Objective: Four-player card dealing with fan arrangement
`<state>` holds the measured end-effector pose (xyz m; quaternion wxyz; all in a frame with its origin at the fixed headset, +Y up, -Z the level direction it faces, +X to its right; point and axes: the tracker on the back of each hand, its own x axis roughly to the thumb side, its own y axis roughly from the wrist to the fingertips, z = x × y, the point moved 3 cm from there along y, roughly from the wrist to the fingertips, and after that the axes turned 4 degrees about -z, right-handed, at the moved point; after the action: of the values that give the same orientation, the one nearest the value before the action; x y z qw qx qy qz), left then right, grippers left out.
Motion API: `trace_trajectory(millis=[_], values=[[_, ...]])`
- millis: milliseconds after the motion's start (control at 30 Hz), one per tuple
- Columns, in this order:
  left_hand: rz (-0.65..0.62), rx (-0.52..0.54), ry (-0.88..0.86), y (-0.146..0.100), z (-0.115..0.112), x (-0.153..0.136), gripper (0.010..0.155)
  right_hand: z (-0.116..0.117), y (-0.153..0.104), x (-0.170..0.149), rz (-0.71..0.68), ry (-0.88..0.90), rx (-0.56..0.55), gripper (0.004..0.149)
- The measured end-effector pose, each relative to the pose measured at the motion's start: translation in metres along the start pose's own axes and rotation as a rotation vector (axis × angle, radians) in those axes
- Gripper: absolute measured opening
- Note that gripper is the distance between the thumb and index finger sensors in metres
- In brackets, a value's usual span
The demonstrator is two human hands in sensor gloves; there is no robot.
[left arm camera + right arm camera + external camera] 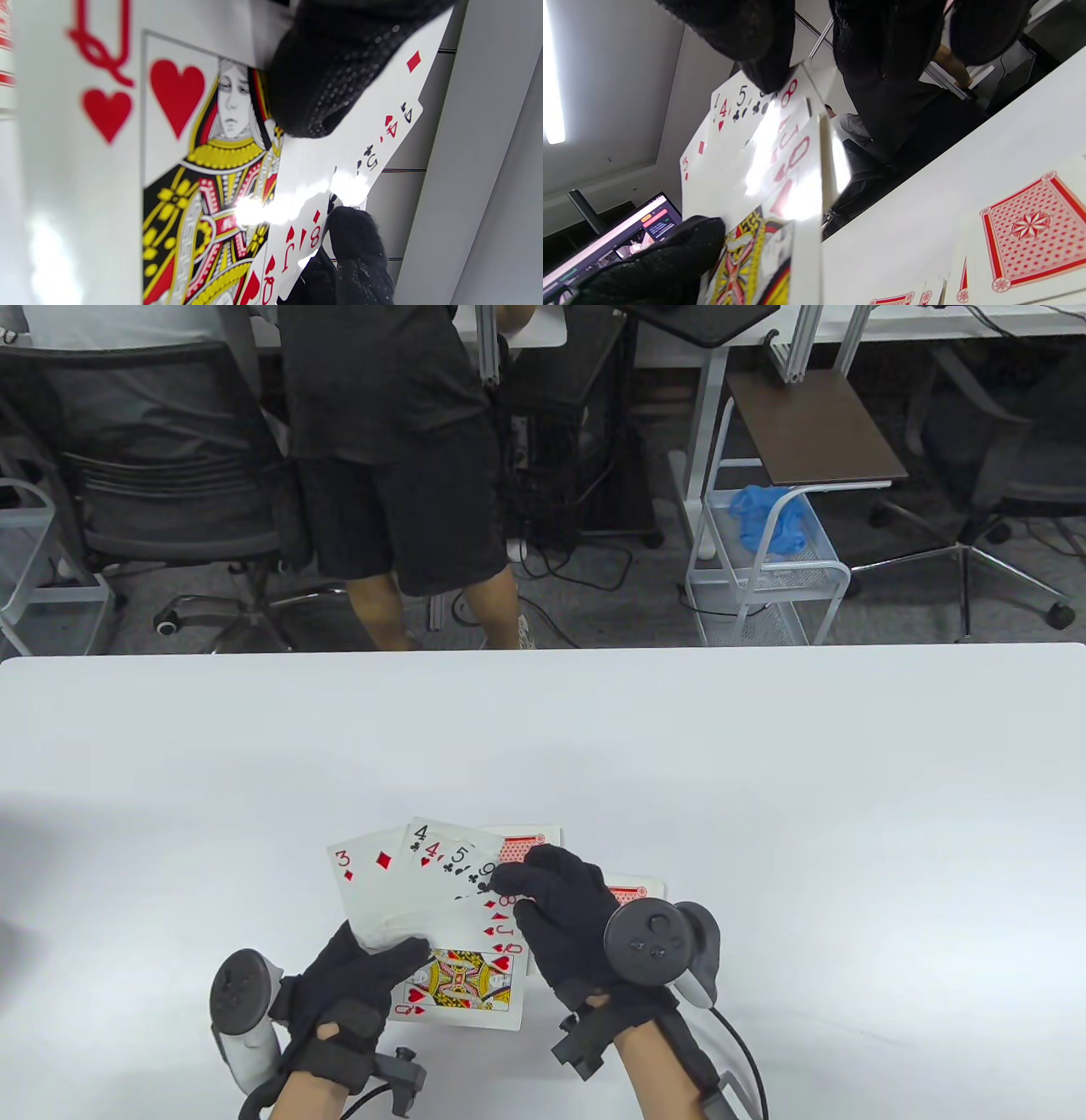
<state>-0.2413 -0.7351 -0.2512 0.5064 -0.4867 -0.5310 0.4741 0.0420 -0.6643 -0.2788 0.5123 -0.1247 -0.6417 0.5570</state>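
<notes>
I see my left hand [352, 984] at the lower left of the table view, thumb curled over the base of a face-up fan of cards [441, 916], pinching it there. In the left wrist view that thumb [331, 76] lies across the card faces beside the queen of hearts [191, 169], which fills the left half of the frame. My right hand [568, 925] sits just right of centre, low in the frame, its fingers bent onto the fan's right edge; in the right wrist view one fingertip [763, 72] presses the corner next to the 8. I read a 3 of diamonds, a 4, a 4 of hearts, a 5 of clubs, then an 8, a J and the Q in red. The fan is tilted up off the table, held between both hands.

Under and behind the fan, face-down cards [530, 841] with red patterned backs lie on the white table [764, 780]; more red backs [1031, 228] show at the lower right of the right wrist view.

Beyond the table's far edge, at upper left, a person in dark shorts [399, 475] stands beside a grey office chair [161, 492]. At upper right a white wire cart [764, 585] holds a crumpled blue item [768, 517] in its top basket, under a brown shelf [810, 428].
</notes>
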Motion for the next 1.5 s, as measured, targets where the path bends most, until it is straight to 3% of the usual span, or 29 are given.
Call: trace_trajectory(millis=[233,367,467,567,667,933,1033,1133,1300,1500], values=[[-0.023,-0.092,-0.018,0.002,-0.005,0.003,0.045,0.005,0.001,0.001,-0.015,-0.138,0.024,0.052],[-0.014,-0.050,0.021,-0.001,-0.005,0.003,0.045,0.004,0.000,-0.004,-0.013,-0.073,0.023,0.054],[0.004,-0.002,-0.004,-0.002,-0.004,0.002,0.045,0.004,-0.001,-0.002,-0.046,0.007,-0.007,0.051],[-0.007,-0.012,0.017,-0.002,-0.006,0.004,0.045,0.000,-0.001,0.007,-0.077,-0.116,-0.105,0.040],[-0.023,-0.038,0.023,-0.002,-0.009,0.005,0.046,-0.004,-0.002,0.019,-0.110,-0.251,-0.169,0.038],[-0.043,-0.036,0.067,-0.002,-0.009,0.007,0.046,-0.015,-0.005,0.018,-0.111,-0.211,-0.235,0.038],[-0.032,-0.027,0.053,-0.002,-0.006,0.004,0.046,-0.013,-0.003,0.016,-0.076,-0.156,-0.127,0.042],[-0.037,-0.041,0.063,-0.001,-0.007,0.004,0.047,-0.018,-0.004,0.023,-0.079,-0.260,-0.166,0.039],[-0.058,-0.061,0.079,-0.001,-0.008,0.005,0.047,-0.027,-0.006,0.020,-0.078,-0.206,-0.200,0.040],[-0.025,-0.011,0.033,-0.002,0.000,0.002,0.045,-0.063,-0.013,0.013,-0.040,-0.149,-0.318,0.041]])
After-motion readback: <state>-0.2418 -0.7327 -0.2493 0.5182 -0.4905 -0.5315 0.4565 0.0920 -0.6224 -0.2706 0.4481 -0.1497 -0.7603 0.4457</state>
